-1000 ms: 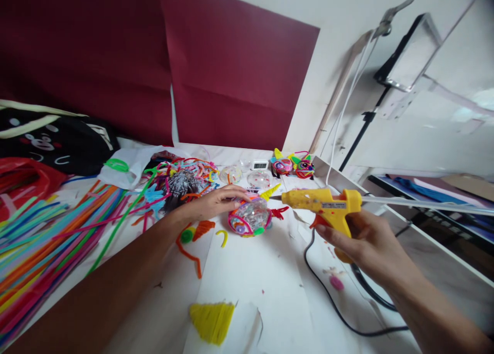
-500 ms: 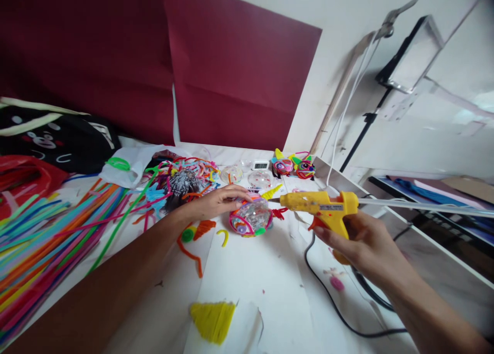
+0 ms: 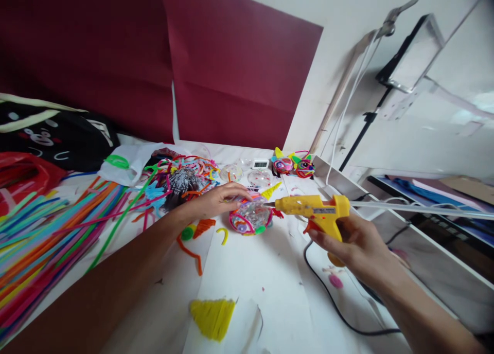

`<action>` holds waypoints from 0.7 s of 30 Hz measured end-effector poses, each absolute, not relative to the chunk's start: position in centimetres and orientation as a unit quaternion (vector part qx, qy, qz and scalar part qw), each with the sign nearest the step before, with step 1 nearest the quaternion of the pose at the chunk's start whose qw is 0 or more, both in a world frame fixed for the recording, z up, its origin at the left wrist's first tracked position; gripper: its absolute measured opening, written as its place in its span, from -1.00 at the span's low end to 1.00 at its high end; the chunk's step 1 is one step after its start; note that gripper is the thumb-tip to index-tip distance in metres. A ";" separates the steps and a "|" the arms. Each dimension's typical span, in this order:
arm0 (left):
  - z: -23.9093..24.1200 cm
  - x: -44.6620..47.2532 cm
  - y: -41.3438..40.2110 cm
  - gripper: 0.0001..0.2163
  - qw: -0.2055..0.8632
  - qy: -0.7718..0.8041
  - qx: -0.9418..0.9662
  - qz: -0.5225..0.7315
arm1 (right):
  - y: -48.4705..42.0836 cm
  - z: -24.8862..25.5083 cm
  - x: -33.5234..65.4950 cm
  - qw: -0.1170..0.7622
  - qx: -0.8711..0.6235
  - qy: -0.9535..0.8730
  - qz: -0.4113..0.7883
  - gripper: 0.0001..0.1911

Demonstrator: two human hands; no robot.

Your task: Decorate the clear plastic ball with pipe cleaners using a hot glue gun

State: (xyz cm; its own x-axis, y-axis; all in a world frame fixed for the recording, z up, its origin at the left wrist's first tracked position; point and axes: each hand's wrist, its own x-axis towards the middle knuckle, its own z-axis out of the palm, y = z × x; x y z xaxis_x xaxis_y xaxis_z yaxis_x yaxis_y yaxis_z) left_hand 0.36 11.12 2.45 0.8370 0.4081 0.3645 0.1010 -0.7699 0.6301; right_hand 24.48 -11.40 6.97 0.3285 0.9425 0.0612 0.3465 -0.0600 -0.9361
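Observation:
In my right hand is a yellow hot glue gun, gripped by its handle, with a finger near the orange trigger. Its nozzle points left and meets the upper right side of a clear plastic ball trimmed with pink, orange and green pipe cleaner. My left hand holds that ball from its far left side, fingers curled over the top; the thumb is not clearly visible. Close by on the white table lie a short yellow pipe cleaner, an orange piece and a yellow triangle.
Bundles of coloured pipe cleaners spread over the left side. Farther back are clear balls, a small digital clock and two decorated balls. A black cord runs below the glue gun. A white ledge borders the right.
My right hand has brought the glue gun slightly left and down, its nozzle now at the ball's upper right side. My left hand stays on the ball.

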 end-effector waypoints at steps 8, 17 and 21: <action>2.7 0.5 11.1 -0.75 0.295 0.131 0.918 0.231 | -11.1 6.9 24.4 0.475 -0.655 -0.503 0.305 -0.60; 2.6 0.5 11.3 -0.72 0.287 0.134 0.919 0.235 | -10.6 6.8 24.5 0.467 -0.656 -0.507 0.309 -0.59; 2.6 0.5 11.1 -0.72 0.288 0.129 0.917 0.246 | -10.7 6.8 24.0 0.475 -0.650 -0.511 0.300 -0.59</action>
